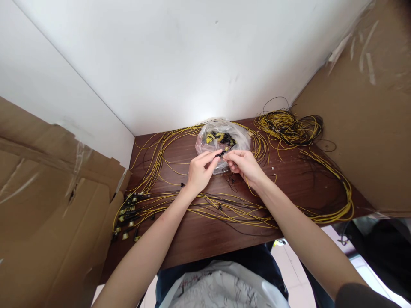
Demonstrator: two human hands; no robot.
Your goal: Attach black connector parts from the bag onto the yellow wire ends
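Note:
My left hand (201,170) and my right hand (243,164) meet over the middle of a dark wooden table (199,233). Both pinch one small black part (222,154) between their fingertips, with a thin wire trailing from it. Just behind the hands lies a clear plastic bag (240,137) holding several black and yellow connectors. Long yellow and black wires (224,209) run across the table under my forearms.
A bunch of wire ends with black and yellow connectors (128,211) lies at the table's left edge. A tangled coil of yellow wire (289,126) sits at the back right. Cardboard sheets stand at the left (48,205) and right (362,128). A white wall rises behind.

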